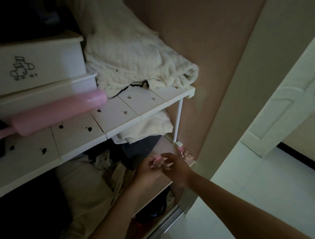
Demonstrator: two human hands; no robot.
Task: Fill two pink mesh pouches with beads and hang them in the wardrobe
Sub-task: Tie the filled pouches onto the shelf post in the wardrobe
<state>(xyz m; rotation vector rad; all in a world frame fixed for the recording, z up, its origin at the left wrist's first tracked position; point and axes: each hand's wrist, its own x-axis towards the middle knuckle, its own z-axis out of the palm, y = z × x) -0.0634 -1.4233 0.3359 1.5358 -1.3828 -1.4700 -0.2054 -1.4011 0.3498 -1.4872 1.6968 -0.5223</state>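
Observation:
Both my hands reach into the dim wardrobe, low at the right. My left hand and my right hand meet on one small pink mesh pouch, fingers pinching its top and strings. A second pink pouch with beads sits at the foot of the white shelf post, right of my hands, tied or resting there; which one is unclear. The beads inside the held pouch are mostly hidden by my fingers.
A white shelf with dark heart marks carries a pink bottle, stacked white boxes and a folded cream blanket. Folded clothes lie below. The brown wardrobe wall stands right, a white door beyond.

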